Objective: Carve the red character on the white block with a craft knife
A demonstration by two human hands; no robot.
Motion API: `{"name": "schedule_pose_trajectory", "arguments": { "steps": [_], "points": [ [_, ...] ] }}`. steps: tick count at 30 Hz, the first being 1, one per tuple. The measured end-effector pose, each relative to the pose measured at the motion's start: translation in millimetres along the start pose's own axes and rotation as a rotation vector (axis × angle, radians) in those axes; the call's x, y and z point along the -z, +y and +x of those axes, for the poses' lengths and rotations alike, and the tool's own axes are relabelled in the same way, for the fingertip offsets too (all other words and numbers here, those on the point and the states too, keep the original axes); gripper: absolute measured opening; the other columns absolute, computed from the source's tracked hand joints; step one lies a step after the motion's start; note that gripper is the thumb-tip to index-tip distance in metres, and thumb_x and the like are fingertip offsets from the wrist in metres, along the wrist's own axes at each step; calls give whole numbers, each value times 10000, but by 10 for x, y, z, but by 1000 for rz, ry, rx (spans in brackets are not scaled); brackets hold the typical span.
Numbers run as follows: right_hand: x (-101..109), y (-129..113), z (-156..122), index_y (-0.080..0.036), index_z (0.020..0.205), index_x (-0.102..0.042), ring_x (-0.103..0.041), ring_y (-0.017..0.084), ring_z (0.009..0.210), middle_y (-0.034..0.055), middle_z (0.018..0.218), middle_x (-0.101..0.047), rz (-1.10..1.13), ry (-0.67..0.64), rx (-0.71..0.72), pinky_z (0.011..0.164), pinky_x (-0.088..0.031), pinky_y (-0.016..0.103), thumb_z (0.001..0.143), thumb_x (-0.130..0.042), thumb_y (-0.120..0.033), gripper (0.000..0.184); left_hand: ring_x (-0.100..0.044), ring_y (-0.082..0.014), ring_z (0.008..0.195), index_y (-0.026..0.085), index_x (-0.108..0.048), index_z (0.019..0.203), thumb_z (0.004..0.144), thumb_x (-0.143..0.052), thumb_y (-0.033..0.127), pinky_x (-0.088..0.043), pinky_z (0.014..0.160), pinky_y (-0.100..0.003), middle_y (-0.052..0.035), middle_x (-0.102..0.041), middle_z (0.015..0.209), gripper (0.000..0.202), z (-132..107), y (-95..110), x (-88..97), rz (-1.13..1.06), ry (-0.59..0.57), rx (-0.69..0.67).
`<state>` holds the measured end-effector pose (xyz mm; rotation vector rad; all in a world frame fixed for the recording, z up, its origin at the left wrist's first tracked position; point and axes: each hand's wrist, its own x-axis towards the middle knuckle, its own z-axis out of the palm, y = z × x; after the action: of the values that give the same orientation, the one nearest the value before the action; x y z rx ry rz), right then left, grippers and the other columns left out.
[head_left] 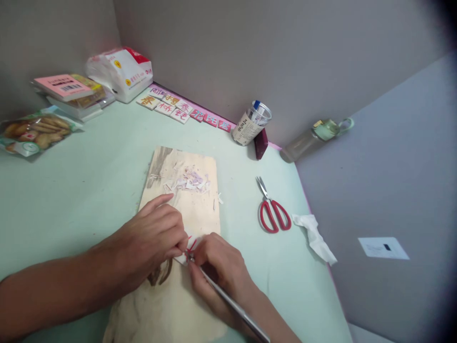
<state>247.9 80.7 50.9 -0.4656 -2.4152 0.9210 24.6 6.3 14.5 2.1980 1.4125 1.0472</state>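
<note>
My right hand (pixel 221 267) is closed around a craft knife (pixel 237 307) with a slim metal handle, its tip end mostly hidden by the fingers. That end meets the edge of a small white piece (pixel 193 242) with red strokes. My left hand (pixel 162 233) presses the same piece from the left, thumb and fingers bent onto it, index finger stretched forward. Beneath both hands lies a pale wooden board (pixel 200 212) with a dark mark near my left wrist. Farther up the board are thin white and lilac shavings (pixel 193 182).
Red-handled scissors (pixel 274 214) and a crumpled tissue (pixel 314 238) lie at right. Along the wall stand lettered tiles (pixel 166 108), a can (pixel 248 126), a dark red case (pixel 261 144) and a bottle (pixel 307 140). Snack packs (pixel 35 131) and a tissue pack (pixel 124 76) sit at left.
</note>
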Motion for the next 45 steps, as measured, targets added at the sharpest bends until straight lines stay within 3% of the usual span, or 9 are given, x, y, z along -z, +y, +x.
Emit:
{"name": "schedule_pose_trajectory", "arguments": {
  "steps": [10, 19, 24, 27, 30, 34, 38, 40, 45],
  "points": [
    [101, -82, 26, -255, 807, -505, -525, 136, 686, -23, 800, -610, 274, -75, -379, 632, -411, 268, 981, -649, -193, 235, -675, -126, 897, 289, -538, 1091, 1155, -443, 124, -248, 1332, -313, 93, -666, 964, 201, 22, -119, 309, -56, -64, 3],
    [96, -81, 44, -251, 796, -525, -440, 129, 650, -38, 757, -560, 416, -61, -478, 591, -345, 266, 949, -687, -218, 225, -650, -151, 906, 282, -624, 1060, 1147, -422, 121, -250, 1324, -386, 75, -663, 940, 272, 18, -22, 234, -21, 11, 16],
    [134, -112, 88, -252, 805, -564, -389, 131, 626, -63, 701, -484, 592, -6, -606, 554, -312, 264, 918, -738, -267, 209, -662, -219, 1054, 276, -609, 1138, 1146, -627, 346, -239, 1335, -421, 31, -680, 1062, 73, -22, -27, 159, 6, 11, 23],
    [147, -118, 97, -253, 802, -565, -399, 137, 636, -57, 708, -485, 623, 14, -621, 558, -322, 263, 904, -732, -253, 196, -664, -243, 1159, 274, -616, 1287, 1082, -713, 312, -234, 1345, -409, 8, -692, 1173, 230, -42, -43, 89, 37, -8, 31],
    [158, -116, 90, -258, 799, -549, -393, 134, 620, -65, 696, -475, 627, 3, -608, 547, -316, 260, 888, -711, -218, 189, -686, -202, 1228, 285, -592, 1417, 1060, -635, 137, -206, 1365, -339, 18, -725, 1249, 389, -41, -92, 80, 63, -12, -23],
    [162, -128, 80, -262, 796, -531, -382, 128, 605, -75, 686, -468, 594, -13, -595, 541, -306, 256, 891, -694, -203, 197, -666, -147, 1408, 279, -549, 1508, 1085, -511, 75, -175, 1387, -273, 23, -779, 1410, 471, -68, -155, 131, 107, -42, -103],
    [125, -143, 79, -257, 800, -527, -378, 118, 595, -81, 687, -473, 516, 6, -570, 547, -303, 255, 892, -686, -201, 192, -493, -214, 1633, 211, -458, 1653, 1138, -544, 262, -178, 1430, -356, -68, -676, 1633, 524, -138, -137, 105, 150, -26, -110],
    [99, -143, 82, -257, 798, -522, -381, 117, 595, -81, 687, -476, 474, 13, -555, 551, -307, 254, 895, -679, -203, 192, -526, -210, 1593, 202, -481, 1629, 1118, -628, 364, -147, 1435, -319, -69, -680, 1596, 555, -157, -115, 62, 152, -6, -65],
    [53, -133, 94, -256, 793, -516, -397, 116, 599, -77, 695, -482, 404, 21, -538, 558, -321, 253, 915, -655, -228, 187, -527, -201, 1572, 200, -505, 1611, 1160, -562, 356, -98, 1453, -336, -67, -678, 1544, 481, -160, -101, -11, 128, 30, -47]
  ]
}}
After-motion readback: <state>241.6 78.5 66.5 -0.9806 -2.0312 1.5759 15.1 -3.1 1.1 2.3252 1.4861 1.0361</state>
